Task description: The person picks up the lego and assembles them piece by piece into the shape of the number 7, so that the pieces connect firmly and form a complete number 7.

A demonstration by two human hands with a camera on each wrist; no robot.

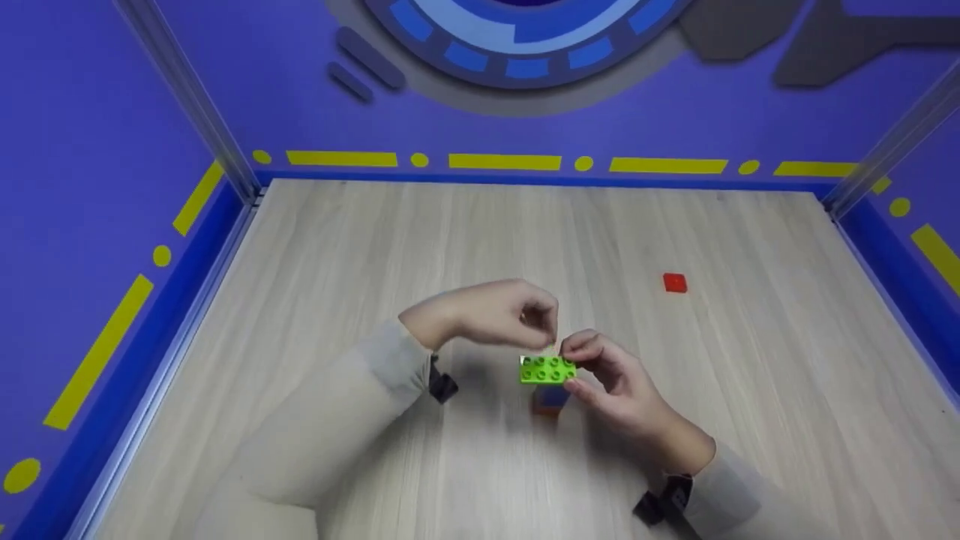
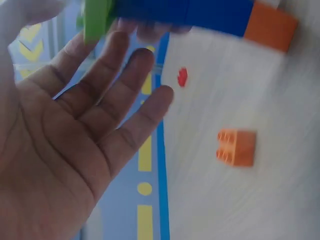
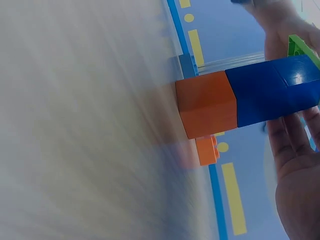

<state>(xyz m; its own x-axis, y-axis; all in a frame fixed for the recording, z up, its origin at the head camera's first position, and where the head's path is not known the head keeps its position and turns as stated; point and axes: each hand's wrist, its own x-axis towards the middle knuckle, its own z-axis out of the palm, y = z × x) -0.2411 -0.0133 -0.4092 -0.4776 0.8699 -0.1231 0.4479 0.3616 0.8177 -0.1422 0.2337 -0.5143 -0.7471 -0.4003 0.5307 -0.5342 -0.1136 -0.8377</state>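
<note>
A bright green studded brick (image 1: 544, 370) tops a stack in the head view, with a blue section (image 3: 265, 92) under it and an orange brick (image 3: 207, 105) at the bottom. My right hand (image 1: 619, 386) holds the green brick's right end, thumb at the front and fingers behind. Just beyond the stack is my left hand (image 1: 499, 313), its thumb and index tips near the green brick's back edge. In the left wrist view, the other fingers (image 2: 125, 135) spread loosely, the palm bare; whether a fingertip touches the green brick is unclear.
A red brick (image 1: 675, 283) lies farther back to the right on the wooden table (image 1: 375, 240). One loose orange brick (image 2: 242, 148) shows in both wrist views. Behind the stack, the right wrist view has a small blue brick (image 3: 187, 66). Blue panels (image 1: 525, 127) surround the table.
</note>
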